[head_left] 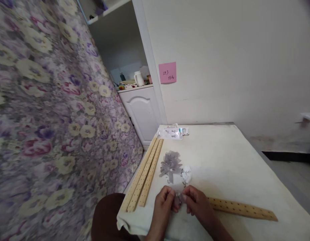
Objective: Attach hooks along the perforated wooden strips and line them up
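Left hand: the left hand (163, 203) has thumb and forefinger pinched together on a small clear piece (179, 197).
Right hand: the right hand (195, 202) pinches the other side of the same piece, its remaining fingers curled in.
Clear piece: between the two hands, near the table's front edge; something shiny shows in it, too small to make out.
Grey pile: just beyond the hands, see-through grey pieces lie heaped (172, 161), with small metal hooks among them.
White bits: a small cluster (187, 174) sits to the right of the grey pile, dark hooks beside it.
Boards: three pale wooden boards (143, 175) with rows of holes lie side by side along the left edge; a fourth board (242, 208) lies to the right of the right hand, partly hidden by it.
Packets: flat packets (171, 133) overlap at the far left corner, near the three boards' far ends.
Table: covered in a pale cloth (235, 164).
Wall: a pink note (167, 72) with handwriting.
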The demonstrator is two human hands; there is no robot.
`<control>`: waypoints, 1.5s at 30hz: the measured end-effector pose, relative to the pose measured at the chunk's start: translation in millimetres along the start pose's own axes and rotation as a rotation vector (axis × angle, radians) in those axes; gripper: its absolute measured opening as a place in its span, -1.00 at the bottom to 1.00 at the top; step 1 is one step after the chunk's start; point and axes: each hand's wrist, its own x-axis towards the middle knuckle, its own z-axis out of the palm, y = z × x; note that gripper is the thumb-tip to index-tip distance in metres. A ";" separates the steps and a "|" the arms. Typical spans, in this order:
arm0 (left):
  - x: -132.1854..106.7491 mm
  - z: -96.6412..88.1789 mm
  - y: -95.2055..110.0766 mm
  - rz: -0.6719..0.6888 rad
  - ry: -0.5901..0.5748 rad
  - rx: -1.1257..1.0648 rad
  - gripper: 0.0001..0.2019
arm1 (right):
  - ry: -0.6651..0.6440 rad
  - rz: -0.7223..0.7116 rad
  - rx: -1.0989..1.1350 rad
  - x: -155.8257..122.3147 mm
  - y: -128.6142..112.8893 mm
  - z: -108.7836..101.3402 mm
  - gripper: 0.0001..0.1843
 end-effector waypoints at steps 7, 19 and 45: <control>-0.2 -3.6 -16.0 -0.108 -0.113 0.020 -0.62 | 0.075 0.001 -0.008 5.8 12.9 -3.9 -0.69; -12.8 -46.2 -28.1 0.190 0.235 0.459 -0.81 | 0.058 0.019 -0.083 16.5 13.8 2.0 -0.77; 19.6 -78.9 -21.5 0.343 -0.218 0.693 -0.68 | 0.102 0.054 -0.525 -15.3 12.7 -64.2 -0.76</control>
